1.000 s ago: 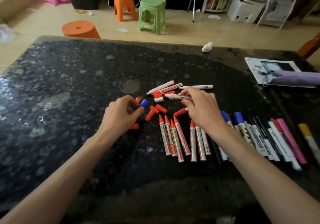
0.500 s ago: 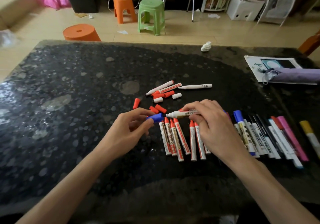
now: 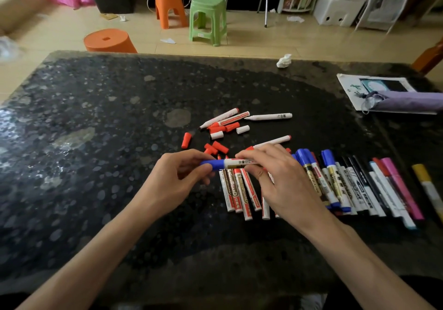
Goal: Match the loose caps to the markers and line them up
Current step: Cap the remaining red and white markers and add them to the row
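My left hand [image 3: 175,180] pinches a blue cap [image 3: 213,164] that sits on the tip of a white marker [image 3: 236,163]. My right hand [image 3: 278,180] grips that marker's barrel, held level above the table. Below them lies a row of red-capped whiteboard markers [image 3: 239,190]. To the right runs a line of capped markers [image 3: 347,185] in blue, black, red, pink and yellow. Loose red caps [image 3: 215,149] and two white caps [image 3: 242,129] lie behind the hands, beside uncapped markers [image 3: 268,116].
The dark speckled table [image 3: 96,142] carries a printed sheet with a purple pouch [image 3: 407,101] at the right and a crumpled tissue [image 3: 284,61] near the far edge. Orange and green stools [image 3: 207,17] stand on the floor beyond.
My hands came together: the blue cap in my left hand now sits on the tip of the marker that my right hand lifted from the pile.
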Demonstrator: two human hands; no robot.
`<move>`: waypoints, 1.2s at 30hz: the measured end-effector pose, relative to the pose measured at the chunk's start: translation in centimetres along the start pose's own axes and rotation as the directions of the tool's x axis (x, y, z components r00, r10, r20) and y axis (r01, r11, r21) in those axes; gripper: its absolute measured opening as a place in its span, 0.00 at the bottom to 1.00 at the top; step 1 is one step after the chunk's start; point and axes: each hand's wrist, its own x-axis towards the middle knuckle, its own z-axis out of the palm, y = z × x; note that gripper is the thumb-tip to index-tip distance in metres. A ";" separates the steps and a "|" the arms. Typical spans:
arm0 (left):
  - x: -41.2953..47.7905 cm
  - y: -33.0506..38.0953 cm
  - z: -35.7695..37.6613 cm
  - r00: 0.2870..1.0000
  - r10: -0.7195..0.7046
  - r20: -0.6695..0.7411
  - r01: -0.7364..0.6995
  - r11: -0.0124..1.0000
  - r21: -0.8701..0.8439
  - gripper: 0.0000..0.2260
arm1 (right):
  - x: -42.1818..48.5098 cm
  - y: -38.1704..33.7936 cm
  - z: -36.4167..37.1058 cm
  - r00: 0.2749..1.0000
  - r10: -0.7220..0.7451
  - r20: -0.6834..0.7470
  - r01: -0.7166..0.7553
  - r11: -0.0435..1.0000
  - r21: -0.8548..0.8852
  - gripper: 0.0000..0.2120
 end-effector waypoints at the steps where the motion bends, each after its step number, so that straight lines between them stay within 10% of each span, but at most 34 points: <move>1: 0.0 0.1 0.0 1.000 0.011 -0.013 -0.011 1.000 -0.006 0.09 | -0.1 0.0 0.0 1.000 -0.009 -0.004 0.009 1.000 0.005 0.15; 25: 0.9 0.7 2.5 0.995 0.094 -0.026 -0.097 0.984 -0.152 0.19 | -1.8 0.2 -1.1 0.994 0.068 -0.081 -0.074 0.994 -0.078 0.11; 36: 0.9 0.6 3.9 0.997 0.078 0.016 -0.077 0.994 -0.081 0.12 | -4.8 8.1 -6.6 0.795 0.508 -0.332 -0.570 0.812 -0.123 0.11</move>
